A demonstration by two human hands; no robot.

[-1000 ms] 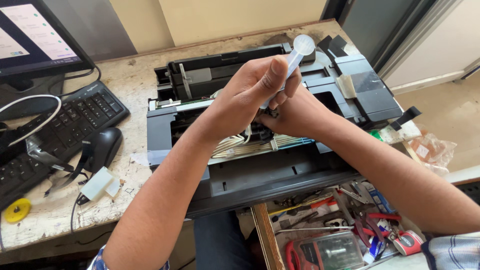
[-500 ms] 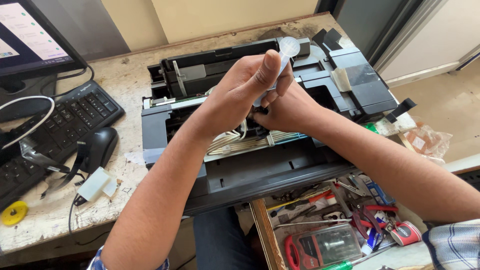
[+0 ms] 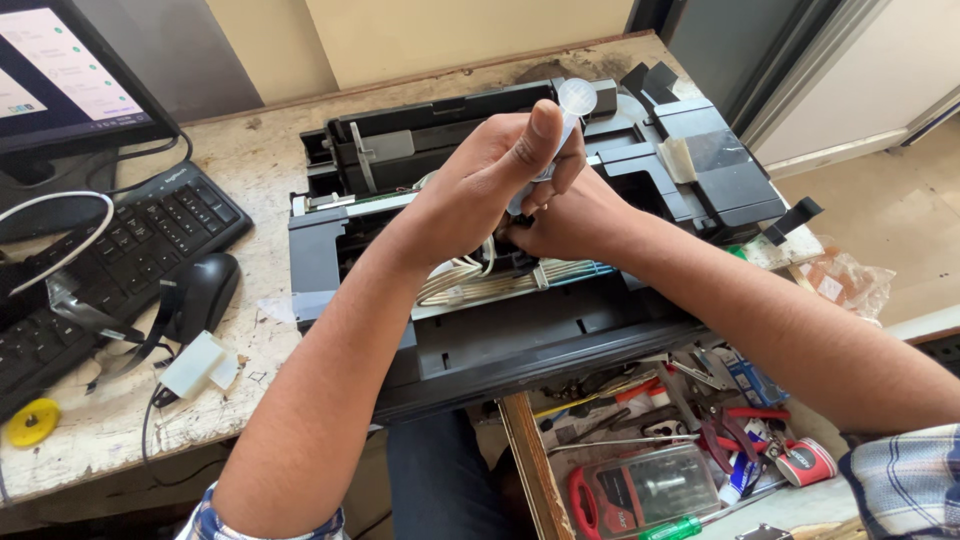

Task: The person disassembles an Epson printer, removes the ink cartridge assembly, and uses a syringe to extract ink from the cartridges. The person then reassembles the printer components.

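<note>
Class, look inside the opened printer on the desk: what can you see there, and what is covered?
Inside the printer: a bundle of pale tubes. The left hand grips a clear syringe; the right hand covers its tip and the part below.

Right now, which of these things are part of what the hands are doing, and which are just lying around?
In use:
left hand, gripping the clear syringe
right hand, low by the tubes
opened printer
bundle of pale tubes

Lying about:
keyboard
mouse
monitor
yellow tape roll
open drawer of tools
</note>
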